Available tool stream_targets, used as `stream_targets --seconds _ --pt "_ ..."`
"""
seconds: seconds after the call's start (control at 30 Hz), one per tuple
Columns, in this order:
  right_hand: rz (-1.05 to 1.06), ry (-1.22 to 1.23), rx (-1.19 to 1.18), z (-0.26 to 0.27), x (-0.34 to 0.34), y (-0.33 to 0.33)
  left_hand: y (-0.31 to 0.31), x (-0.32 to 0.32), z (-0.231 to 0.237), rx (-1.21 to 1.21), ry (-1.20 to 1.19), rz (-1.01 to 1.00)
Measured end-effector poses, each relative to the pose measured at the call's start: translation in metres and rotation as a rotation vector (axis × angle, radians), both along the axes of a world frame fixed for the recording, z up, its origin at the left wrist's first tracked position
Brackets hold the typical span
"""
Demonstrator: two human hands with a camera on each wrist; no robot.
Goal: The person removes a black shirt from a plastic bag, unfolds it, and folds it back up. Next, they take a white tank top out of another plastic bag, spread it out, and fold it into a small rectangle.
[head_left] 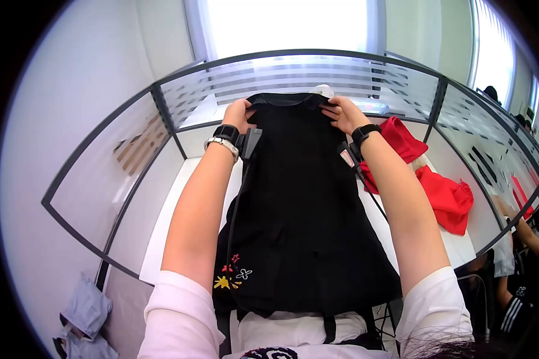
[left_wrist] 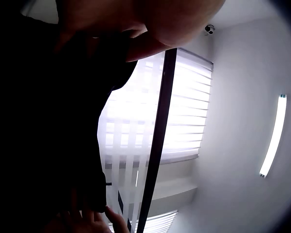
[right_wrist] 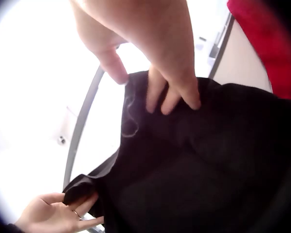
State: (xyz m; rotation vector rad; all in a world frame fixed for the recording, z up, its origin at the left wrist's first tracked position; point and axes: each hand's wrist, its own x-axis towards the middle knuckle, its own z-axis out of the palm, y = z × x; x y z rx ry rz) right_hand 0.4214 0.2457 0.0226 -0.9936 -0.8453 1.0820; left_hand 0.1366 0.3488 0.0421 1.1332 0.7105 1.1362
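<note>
A black cloth piece with small red, yellow and white designs at its lower left hangs stretched between both hands, its lower part reaching the person's lap. My left hand pinches its top left corner; in the right wrist view the left hand has fingers behind the cloth edge. My right hand grips the top right corner. In the right wrist view the right hand has its thumb at the edge and fingertips on the cloth. The left wrist view is dark.
Red cloth pieces lie on the white table at the right. A clear partition with a dark frame surrounds the table. Grey cloth is at the lower left. Another person's arm shows at the far right.
</note>
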Motion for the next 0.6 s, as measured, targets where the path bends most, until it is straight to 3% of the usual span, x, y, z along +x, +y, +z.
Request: stream_targets --seconds 0.17,0.23,0.3,0.37,0.43,0.5,0.6 --pt "0.0 0.168 -0.01 -0.007 -0.002 -0.01 -0.02 -0.011 -0.002 -0.097 -0.127 -0.053" --pt "0.018 0.215 -0.069 -0.009 -0.004 -0.023 -0.045 -0.025 0.004 -0.089 -0.111 -0.237" --pt "-0.064 0.086 -0.028 -0.001 -0.023 -0.065 -0.073 -0.038 0.009 -0.163 -0.026 -0.168" --pt "0.019 0.154 0.058 -0.015 -0.016 -0.091 -0.101 -0.068 -0.001 -0.028 0.087 -0.223" --pt "-0.012 0.225 -0.01 -0.018 -0.027 -0.138 -0.132 -0.102 -0.021 0.05 0.033 -0.328" --pt "0.158 0.234 -0.019 -0.032 -0.024 -0.188 -0.201 -0.127 -0.022 0.04 0.043 -0.327" --pt "0.209 0.169 -0.037 -0.036 -0.057 -0.279 -0.286 -0.158 -0.026 -0.11 0.121 -0.259"
